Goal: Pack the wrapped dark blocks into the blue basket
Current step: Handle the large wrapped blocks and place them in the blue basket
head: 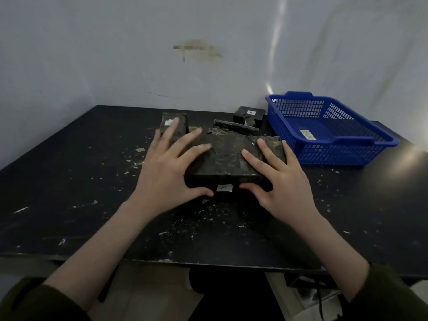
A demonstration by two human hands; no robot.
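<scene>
Black and dusty with pale flecks, the table (pixel 92 181) stands against a white wall (pixel 115 54). A big wrapped block (pixel 222 158) lies in the middle of the table, a bit nearer the far edge than the near one. Its shiny dark wrap is crinkled, and a small white label (pixel 224 188) sits on the side that faces the person. Both hands are on this block. The left hand (pixel 171 167) lies on its left part and the right hand (pixel 282 179) on its right part. The fingers (pixel 188 140) of the left hand are straight and spread flat on the top, and so are the fingers (pixel 268 154) of the right hand. Both thumbs touch the near side, one on each side of the label. No fingers are curled round the block. Behind the left hand, near the far edge, lies a second wrapped block (pixel 180 119) with a white tag on it. A small wrapped block (pixel 249 115) with a white tag sits at the far edge, just beside the blue basket (pixel 335 154). A flat dark piece (pixel 236 126) lies between the small block and the big one. The basket stands at the far right corner of the table. Only a small sticker shows on its floor, and no blocks are in it. Dark green sleeves (pixel 34 302) cover the arms near the bottom.
</scene>
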